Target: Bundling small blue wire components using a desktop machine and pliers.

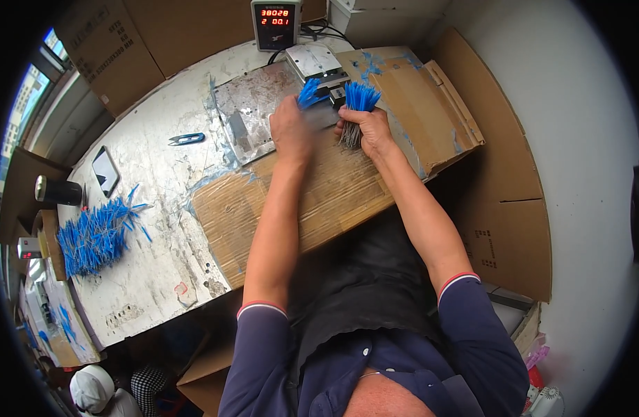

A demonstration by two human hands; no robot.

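Note:
My right hand [368, 131] is closed around an upright bundle of thin grey wires with blue ends [362, 97]. The blue ends stick up above the fist and the grey stems hang below it. To its left, my left hand [290, 130] is partly smeared by motion, its fingers closed at a smaller bunch of blue-ended wires [310, 94]. Both hands are over the stained metal plate [253, 97], just in front of a small metal machine [316, 66]. Its working part is partly hidden behind the blue ends.
A counter with red digits [274, 24] stands behind the machine. Flattened cardboard [299, 201] covers the bench's front and right. On the left lie blue thread snips [187, 139], a phone [105, 171], a dark cylinder [58, 190] and a blue-ended wire heap [94, 240]. A white-capped person [92, 389] is at lower left.

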